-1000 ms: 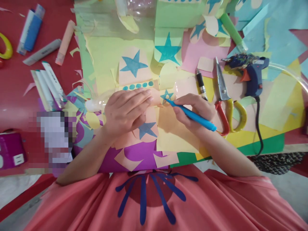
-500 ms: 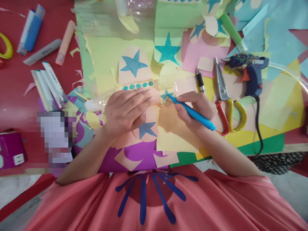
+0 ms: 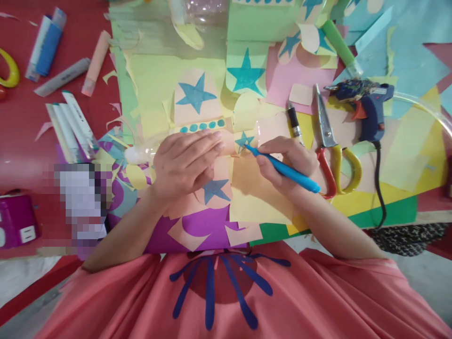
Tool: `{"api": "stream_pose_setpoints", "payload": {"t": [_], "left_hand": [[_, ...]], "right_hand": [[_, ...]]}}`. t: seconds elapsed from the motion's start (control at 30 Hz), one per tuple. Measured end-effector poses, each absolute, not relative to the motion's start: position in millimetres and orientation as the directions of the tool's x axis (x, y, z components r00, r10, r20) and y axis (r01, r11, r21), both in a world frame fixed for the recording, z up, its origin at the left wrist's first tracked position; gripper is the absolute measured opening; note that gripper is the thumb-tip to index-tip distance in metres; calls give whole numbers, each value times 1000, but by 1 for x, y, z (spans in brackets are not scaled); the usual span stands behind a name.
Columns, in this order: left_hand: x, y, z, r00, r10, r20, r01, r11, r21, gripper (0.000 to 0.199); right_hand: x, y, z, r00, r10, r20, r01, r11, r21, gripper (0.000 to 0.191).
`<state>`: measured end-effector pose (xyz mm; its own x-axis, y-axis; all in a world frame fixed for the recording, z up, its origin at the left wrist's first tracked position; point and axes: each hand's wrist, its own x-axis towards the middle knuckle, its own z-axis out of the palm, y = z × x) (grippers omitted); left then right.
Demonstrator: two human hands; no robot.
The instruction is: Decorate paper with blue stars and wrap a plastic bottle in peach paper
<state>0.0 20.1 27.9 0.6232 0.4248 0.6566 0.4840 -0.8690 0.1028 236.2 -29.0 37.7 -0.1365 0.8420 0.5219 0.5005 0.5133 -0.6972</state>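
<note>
1. Right hand pinches the blue pen, tip on the small star, just right of the left hand.
2. That hand lies over the clear bottle, fingers together; whether it grips, I cannot tell.
3. Star's middle looks paler; I'd use short strokes, staying inside the points.
4. I'd press the bottle steady: rolling could spoil the outline.

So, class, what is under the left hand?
A clear bottle pokes out from under the left hand, and part of a blue star shows at its near edge; anything directly beneath is covered.
</note>
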Motion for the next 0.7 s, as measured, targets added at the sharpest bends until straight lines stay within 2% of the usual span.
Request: {"api": "stream_pose_setpoints", "payload": {"t": [0.17, 0.33, 0.47, 0.7], "left_hand": [[-3, 19, 24, 634, 517, 575, 500, -842, 205, 37], [-1, 19, 25, 623, 482, 616, 490, -854, 173, 38], [-1, 19, 26, 627, 470, 621, 496, -856, 147, 38], [-4, 18, 22, 642, 541, 544, 528, -826, 199, 35]], "right_hand": [[236, -29, 37, -125, 842, 525, 517, 507, -690, 10], [235, -28, 36, -148, 817, 557, 480, 552, -682, 14], [235, -28, 36, -108, 836, 538, 491, 515, -703, 15], [235, -29, 38, -117, 833, 540, 489, 522, -699, 14]]}}
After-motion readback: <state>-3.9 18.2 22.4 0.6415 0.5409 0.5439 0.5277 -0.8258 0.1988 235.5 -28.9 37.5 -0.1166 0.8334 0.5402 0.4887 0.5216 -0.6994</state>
